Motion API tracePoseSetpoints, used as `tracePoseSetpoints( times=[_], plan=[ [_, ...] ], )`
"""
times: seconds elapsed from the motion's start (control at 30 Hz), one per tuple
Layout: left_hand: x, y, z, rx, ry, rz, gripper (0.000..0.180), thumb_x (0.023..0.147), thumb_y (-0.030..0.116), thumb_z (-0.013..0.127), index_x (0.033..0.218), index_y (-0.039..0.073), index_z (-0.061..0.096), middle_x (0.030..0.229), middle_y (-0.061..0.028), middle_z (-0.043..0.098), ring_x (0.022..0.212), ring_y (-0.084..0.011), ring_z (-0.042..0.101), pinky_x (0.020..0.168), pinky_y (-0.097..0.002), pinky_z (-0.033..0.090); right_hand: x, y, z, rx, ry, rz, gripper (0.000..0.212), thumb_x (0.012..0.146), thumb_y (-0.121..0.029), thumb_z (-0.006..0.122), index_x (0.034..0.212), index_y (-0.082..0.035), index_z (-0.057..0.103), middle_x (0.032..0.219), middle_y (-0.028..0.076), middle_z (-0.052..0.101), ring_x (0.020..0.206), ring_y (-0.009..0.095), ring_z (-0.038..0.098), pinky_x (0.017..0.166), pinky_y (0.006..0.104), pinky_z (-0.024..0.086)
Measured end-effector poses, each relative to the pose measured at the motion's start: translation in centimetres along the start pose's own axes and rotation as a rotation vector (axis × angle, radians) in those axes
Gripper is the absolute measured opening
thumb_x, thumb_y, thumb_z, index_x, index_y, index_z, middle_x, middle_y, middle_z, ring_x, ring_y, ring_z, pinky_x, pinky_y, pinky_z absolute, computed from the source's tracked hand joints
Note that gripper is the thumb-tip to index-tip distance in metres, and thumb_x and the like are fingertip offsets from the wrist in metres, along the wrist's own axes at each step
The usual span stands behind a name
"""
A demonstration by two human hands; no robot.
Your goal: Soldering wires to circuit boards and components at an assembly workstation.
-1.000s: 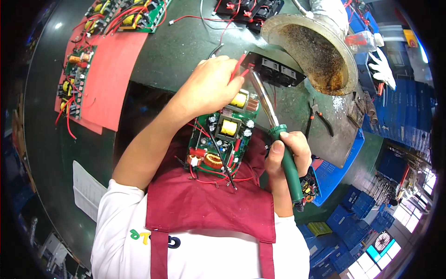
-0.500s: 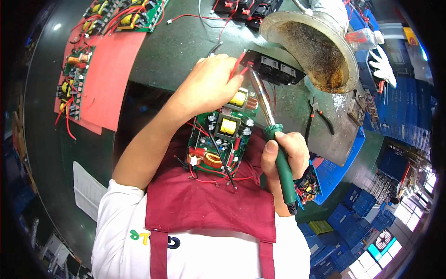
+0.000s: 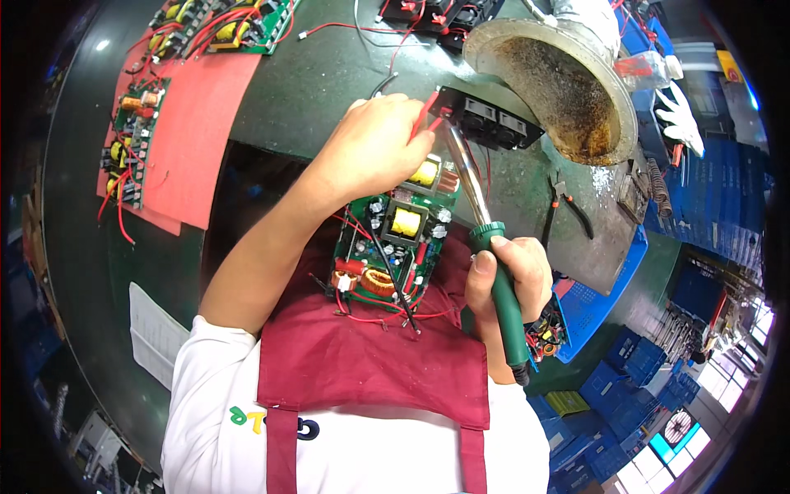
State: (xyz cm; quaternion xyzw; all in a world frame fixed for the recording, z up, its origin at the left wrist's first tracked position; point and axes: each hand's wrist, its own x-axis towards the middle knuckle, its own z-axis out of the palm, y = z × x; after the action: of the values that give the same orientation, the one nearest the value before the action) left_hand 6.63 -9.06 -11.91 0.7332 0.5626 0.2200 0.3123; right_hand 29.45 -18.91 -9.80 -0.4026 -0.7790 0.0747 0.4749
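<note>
My left hand (image 3: 374, 148) is closed, its thumb and fingers pinching thick red wires (image 3: 426, 113) whose ends reach the left end of a black socket panel (image 3: 491, 122). Wrapped round the green handle of a soldering iron (image 3: 507, 309), my right hand (image 3: 514, 280) points the metal shaft up and left. The iron's tip is at the panel's left end by the red wires; whether it touches cannot be made out. Below my left hand, in front of my apron, lies a green circuit board (image 3: 395, 239) with yellow transformers, a copper coil and loose red and black wires.
A wide, stained metal fume hood (image 3: 568, 90) stands right of the panel. Pliers (image 3: 566, 206) lie nearby, beside a blue basket (image 3: 605, 309). More circuit boards (image 3: 136, 144) rest on pink sheets (image 3: 193, 148) at left. Black fan units (image 3: 444, 16) sit at the back.
The soldering iron and my right hand have shifted very slightly right and down. The panel and my left hand have moved a touch to the right.
</note>
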Motion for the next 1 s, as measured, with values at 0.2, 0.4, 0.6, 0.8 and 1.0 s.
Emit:
tracePoseSetpoints(
  times=[0.2, 0.4, 0.6, 0.8, 1.0],
  plan=[
    [0.1, 0.0, -0.1, 0.014, -0.012, -0.006, 0.032, 0.095, 0.028, 0.062, 0.093, -0.003, 0.069, 0.095, -0.0246, 0.07, 0.097, -0.0453, 0.068, 0.09, -0.0554, 0.052, -0.3, -0.2, -2.0, 0.05, 0.066, -0.04, 0.027, 0.105, -0.022, 0.064, 0.119, -0.001, 0.056, 0.069, 0.011, 0.062, 0.056, 0.02, 0.058, 0.055, 0.0353, 0.047],
    [0.1, 0.0, -0.1, 0.012, -0.023, -0.014, 0.032, 0.094, 0.029, 0.061, 0.093, -0.003, 0.069, 0.097, -0.0247, 0.07, 0.098, -0.0451, 0.068, 0.091, -0.0551, 0.052, 2.1, 2.9, -1.9, -0.036, 0.012, 0.113, 0.031, 0.1, -0.009, 0.073, 0.128, 0.001, 0.062, 0.106, 0.024, 0.077, 0.089, 0.028, 0.078, 0.085, 0.0389, 0.062],
    [0.1, 0.4, -0.2, 0.008, -0.016, -0.036, 0.032, 0.094, 0.029, 0.061, 0.092, -0.003, 0.067, 0.096, -0.0255, 0.069, 0.096, -0.0462, 0.068, 0.088, -0.0553, 0.052, 5.0, 7.7, -0.2, -0.165, -0.041, 0.065, 0.031, 0.083, 0.008, 0.08, 0.11, -0.006, 0.073, 0.106, 0.017, 0.078, 0.095, 0.03, 0.077, 0.083, 0.0358, 0.059],
    [0.3, 0.4, -0.2, -0.01, -0.042, -0.056, 0.027, 0.095, 0.025, 0.068, 0.091, -0.002, 0.063, 0.086, -0.017, 0.062, 0.078, -0.0312, 0.063, 0.073, -0.0442, 0.049, 5.5, 9.2, 0.4, -0.292, -0.132, 0.113, 0.039, 0.08, 0.005, 0.085, 0.113, -0.007, 0.069, 0.115, 0.017, 0.075, 0.096, 0.035, 0.073, 0.081, 0.0399, 0.058],
    [0.3, 0.5, -0.2, -0.025, -0.035, -0.046, 0.026, 0.095, 0.024, 0.069, 0.092, -0.002, 0.063, 0.087, -0.0149, 0.062, 0.076, -0.0269, 0.062, 0.071, -0.0417, 0.049, 5.5, 10.0, 0.9, -0.247, -0.1, 0.108, 0.039, 0.08, 0.003, 0.085, 0.113, -0.008, 0.068, 0.111, 0.017, 0.075, 0.093, 0.034, 0.073, 0.081, 0.0398, 0.058]
  ],
)
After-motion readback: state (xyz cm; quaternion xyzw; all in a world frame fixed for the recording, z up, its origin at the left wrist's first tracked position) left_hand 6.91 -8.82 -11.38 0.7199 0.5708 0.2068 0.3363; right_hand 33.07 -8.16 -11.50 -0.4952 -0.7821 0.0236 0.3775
